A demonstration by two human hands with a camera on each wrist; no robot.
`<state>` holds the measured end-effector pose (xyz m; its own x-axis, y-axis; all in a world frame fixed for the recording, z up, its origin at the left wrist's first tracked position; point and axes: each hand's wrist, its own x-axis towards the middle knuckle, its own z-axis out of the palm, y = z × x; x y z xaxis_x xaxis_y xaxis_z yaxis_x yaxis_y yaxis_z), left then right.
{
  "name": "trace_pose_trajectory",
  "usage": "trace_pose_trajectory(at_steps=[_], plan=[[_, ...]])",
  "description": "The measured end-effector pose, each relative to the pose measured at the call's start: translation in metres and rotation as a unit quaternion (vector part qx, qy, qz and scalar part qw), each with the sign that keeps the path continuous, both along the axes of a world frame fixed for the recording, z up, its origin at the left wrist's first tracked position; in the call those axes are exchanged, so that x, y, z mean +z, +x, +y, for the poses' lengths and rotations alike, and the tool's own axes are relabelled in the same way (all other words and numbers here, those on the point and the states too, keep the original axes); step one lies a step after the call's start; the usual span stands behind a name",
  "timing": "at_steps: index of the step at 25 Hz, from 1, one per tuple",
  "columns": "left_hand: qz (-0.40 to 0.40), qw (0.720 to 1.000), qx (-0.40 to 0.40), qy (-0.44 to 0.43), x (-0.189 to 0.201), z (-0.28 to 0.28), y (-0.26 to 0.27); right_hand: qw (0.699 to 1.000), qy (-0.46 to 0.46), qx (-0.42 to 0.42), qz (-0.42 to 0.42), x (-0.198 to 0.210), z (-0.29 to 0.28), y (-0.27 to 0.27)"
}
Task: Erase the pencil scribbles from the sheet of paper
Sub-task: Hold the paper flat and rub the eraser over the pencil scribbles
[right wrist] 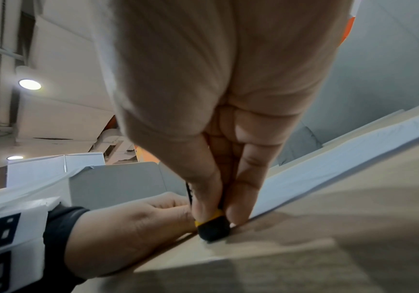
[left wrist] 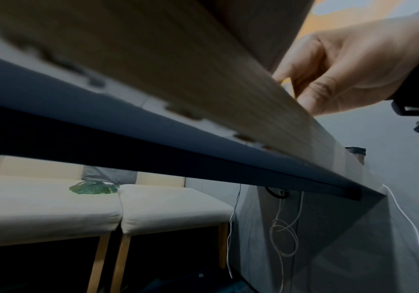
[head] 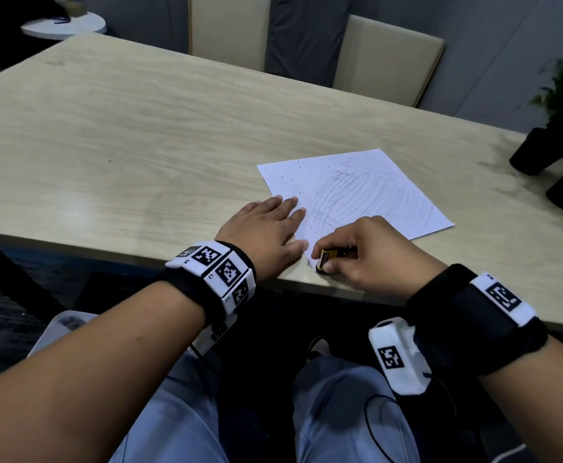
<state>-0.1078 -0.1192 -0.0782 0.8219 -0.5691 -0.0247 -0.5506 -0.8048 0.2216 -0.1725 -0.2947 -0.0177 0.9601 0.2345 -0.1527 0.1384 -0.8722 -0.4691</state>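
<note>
Pinching a black eraser (head: 323, 263) in a yellow sleeve between thumb and fingers of the right hand (head: 370, 253), black tip pressing down at the near corner of the sheet of paper (head: 357, 192), close to the front edge of the wooden surface (head: 123, 128). Seen from the right wrist: eraser (right wrist: 213, 228) standing nearly upright, tip meeting the paper's near corner right at its edge. Lying just beside it to the left, the left hand (head: 266, 232), flat and spread, fingers straight, fingertips (head: 298, 213) resting over the sheet's left edge, apparently pinning it. Nothing of that hand's own grip showing in the left wrist view, only the surface's underside and the right hand (left wrist: 348, 65) beyond.

Stretching away and to the right from the eraser, the pencil scribbles (head: 367, 192): long faint arcs crossing the middle of the sheet, the sheet itself turned like a diamond, its long axis running from the near corner toward the far right. Scribbles largely intact, so erasing judged barely begun. Coming strokes probably needing to travel forward and rightward, away from the pinning hand, keeping the paper taut rather than buckling.

Farther off: dark plant pots (head: 540, 152) at the right edge, cushioned chair backs (head: 387, 58) behind.
</note>
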Motion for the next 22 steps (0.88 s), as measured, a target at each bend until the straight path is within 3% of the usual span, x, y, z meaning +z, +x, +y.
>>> trace_pose_trajectory(at_steps=[6,11,19,22], plan=[[0.021,0.999,-0.006,0.032,0.005,0.0,0.001,0.99,0.108,-0.089,-0.036,0.015,-0.006,0.015],[0.029,0.999,-0.006,0.039,0.008,-0.001,-0.002,0.997,0.029,-0.064,-0.038,0.001,0.004,0.028],[0.038,0.999,-0.016,0.032,0.006,0.001,0.001,1.0,-0.015,-0.024,-0.012,0.006,-0.002,0.011],[0.042,0.998,-0.02,0.034,0.007,0.0,0.001,0.998,0.011,-0.041,-0.049,0.002,0.002,0.02]])
